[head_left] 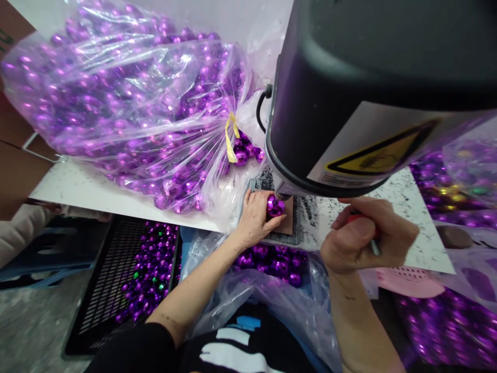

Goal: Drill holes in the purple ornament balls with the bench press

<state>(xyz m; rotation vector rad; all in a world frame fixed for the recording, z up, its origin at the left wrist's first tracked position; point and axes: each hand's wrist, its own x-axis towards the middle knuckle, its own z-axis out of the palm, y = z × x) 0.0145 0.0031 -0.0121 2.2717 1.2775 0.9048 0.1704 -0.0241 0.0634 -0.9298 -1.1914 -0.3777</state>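
My left hand (257, 215) rests at the machine's base plate, its fingers and thumb round a shiny purple faceted ball (275, 206) under the machine's spindle. The black machine head (310, 119) with a yellow warning label hangs over the right side of the table and hides part of the base. To the right of the base, my right hand (368, 235) is closed round a red handle (355, 217); a metal end shows below the fingers. An open plastic bag of purple balls (272, 264) lies at my lap, just below the base.
A large tied bag of purple balls (135, 103) covers the table's left part. Below it stands a black crate (97, 295) with purple and a few green balls. A pink basket (411, 282) and more bagged balls (454, 326) are at the right. At the far left, another person's sleeve (23, 228) shows.
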